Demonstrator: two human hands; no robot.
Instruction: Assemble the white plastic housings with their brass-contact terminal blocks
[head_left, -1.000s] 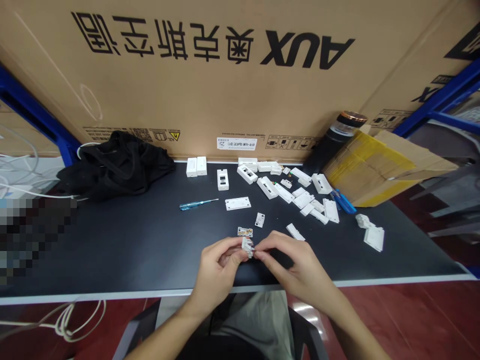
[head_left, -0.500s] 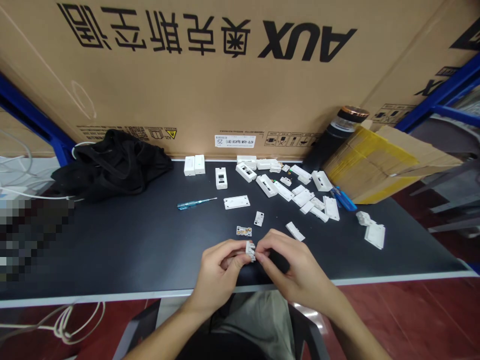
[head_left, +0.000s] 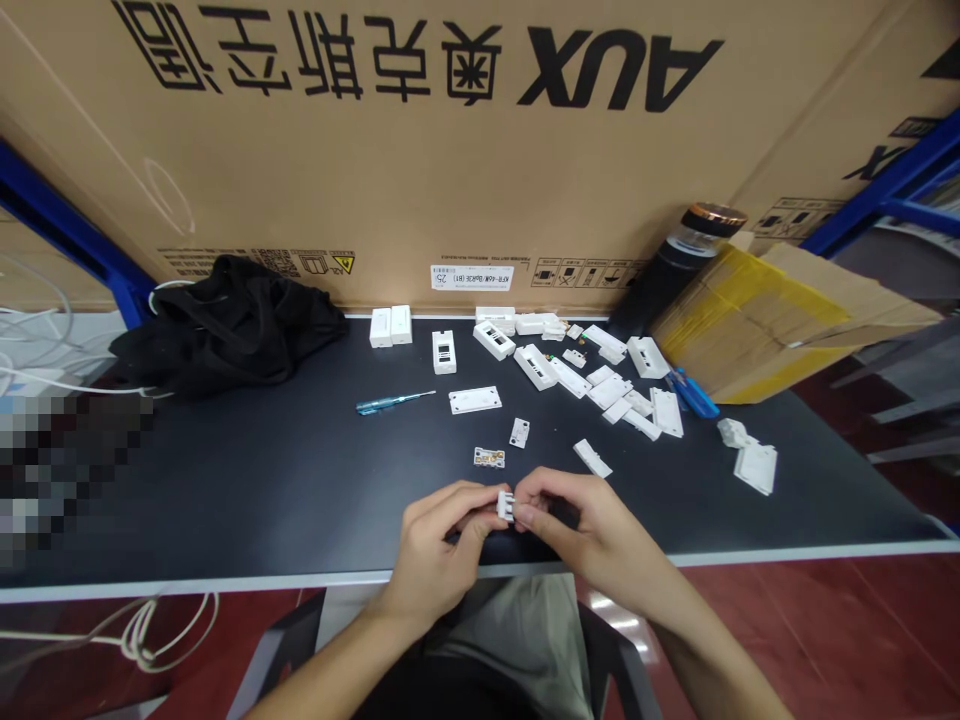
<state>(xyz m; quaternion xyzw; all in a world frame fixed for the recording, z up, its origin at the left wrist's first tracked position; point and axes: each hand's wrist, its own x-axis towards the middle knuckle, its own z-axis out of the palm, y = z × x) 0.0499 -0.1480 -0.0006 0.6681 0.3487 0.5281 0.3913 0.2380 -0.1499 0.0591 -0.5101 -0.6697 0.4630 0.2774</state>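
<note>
My left hand (head_left: 444, 540) pinches a small white plastic part (head_left: 505, 506) with short prongs between thumb and fingers, close to the table's front edge. At its right side, the thumb and fingertips of my right hand (head_left: 574, 515) are closed on the pronged end; whether they also grip a smaller piece is hidden. Just beyond my hands lie a small white piece with brass-coloured metal strips (head_left: 490, 458) and a small white plate (head_left: 519, 432). A narrow white strip (head_left: 592, 458) rests to their right.
A blue screwdriver (head_left: 394, 402) and a white cover plate (head_left: 475, 400) lie farther back on the black table (head_left: 247, 480). White housings (head_left: 535, 367) and other pieces cluster back right, near a black bottle (head_left: 660, 270) and an open carton (head_left: 757, 320). Black cloth (head_left: 232, 325) lies left.
The white part has turned a little between my fingers, its prongs now pointing more to the right. My right fingers have shifted slightly on it. The view has moved slightly.
</note>
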